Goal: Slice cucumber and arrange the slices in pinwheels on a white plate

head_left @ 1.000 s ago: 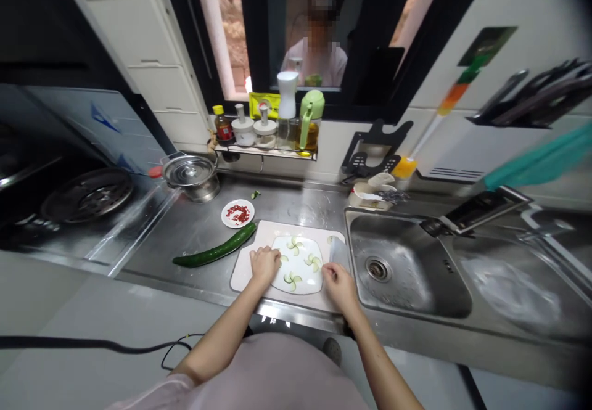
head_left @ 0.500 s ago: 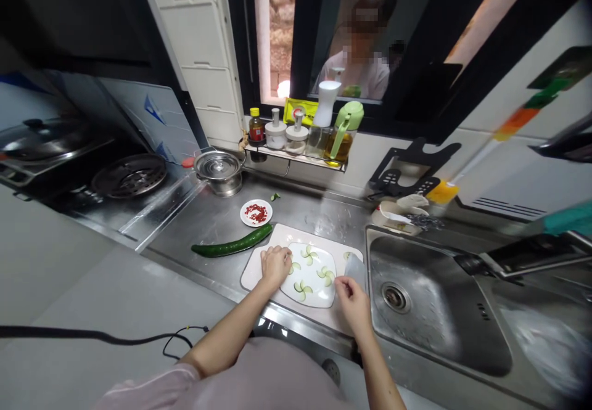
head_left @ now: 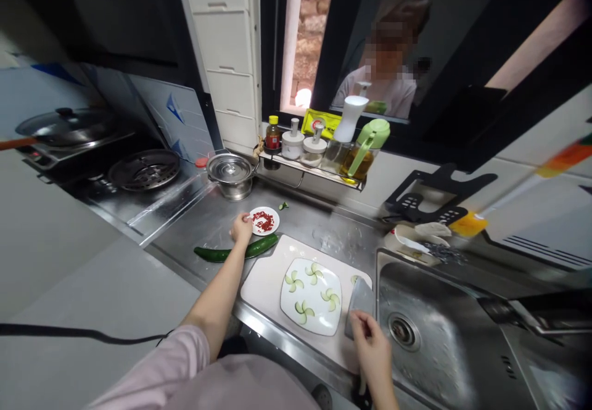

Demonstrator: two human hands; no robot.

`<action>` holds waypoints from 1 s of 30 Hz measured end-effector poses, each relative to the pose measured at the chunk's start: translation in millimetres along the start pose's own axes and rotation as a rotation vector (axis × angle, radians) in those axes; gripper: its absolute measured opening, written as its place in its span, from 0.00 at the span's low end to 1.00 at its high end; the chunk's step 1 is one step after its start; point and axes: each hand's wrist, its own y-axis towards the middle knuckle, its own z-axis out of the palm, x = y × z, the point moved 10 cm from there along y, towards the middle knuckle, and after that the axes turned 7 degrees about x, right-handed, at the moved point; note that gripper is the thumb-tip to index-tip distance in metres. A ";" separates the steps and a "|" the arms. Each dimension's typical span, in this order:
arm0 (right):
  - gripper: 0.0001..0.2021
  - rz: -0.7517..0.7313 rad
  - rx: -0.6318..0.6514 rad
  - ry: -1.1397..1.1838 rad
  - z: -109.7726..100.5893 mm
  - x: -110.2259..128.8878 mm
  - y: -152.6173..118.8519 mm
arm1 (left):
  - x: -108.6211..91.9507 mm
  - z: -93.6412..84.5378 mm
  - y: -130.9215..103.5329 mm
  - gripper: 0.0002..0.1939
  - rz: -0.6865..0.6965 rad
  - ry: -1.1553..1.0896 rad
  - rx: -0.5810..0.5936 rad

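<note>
My left hand (head_left: 241, 229) reaches across a whole cucumber (head_left: 261, 246), its fingers closed at the left rim of a small white plate (head_left: 274, 228) of chopped red pieces. A square white plate (head_left: 309, 327) lies on a pale cutting board (head_left: 263, 280). On it, several pinwheels of thin green-edged slices are laid out, one being a front pinwheel (head_left: 304, 312). My right hand (head_left: 371, 342) hovers by the board's right side, over a cleaver (head_left: 362, 299). Its thumb and fingertips are drawn together, with nothing visible between them. A bit of slice (head_left: 354, 279) lies by the blade.
A sink (head_left: 430, 348) lies to the right. Behind the counter runs a rack (head_left: 319, 172) of seasoning jars and an oil jug (head_left: 370, 145). A lidded steel pot (head_left: 234, 179) and a stove burner (head_left: 145, 169) are to the left. Green scraps (head_left: 283, 206) lie near the small plate.
My left hand has left the square plate and moved back and left to the small plate. My right hand has drawn slightly away from the square plate. The view has shifted.
</note>
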 end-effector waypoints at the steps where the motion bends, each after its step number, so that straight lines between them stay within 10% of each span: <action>1: 0.27 0.003 -0.002 0.005 -1.1 -1.2 -0.2 | -0.4 5.7 8.3 0.11 0.013 0.060 0.041; 17: 0.29 0.028 0.022 -0.023 3.3 -15.9 7.9 | -26.2 80.7 51.0 0.11 0.231 0.675 0.377; 30: 0.29 0.026 0.052 -0.065 2.9 -4.2 14.2 | -12.0 78.4 63.4 0.06 0.055 0.228 0.327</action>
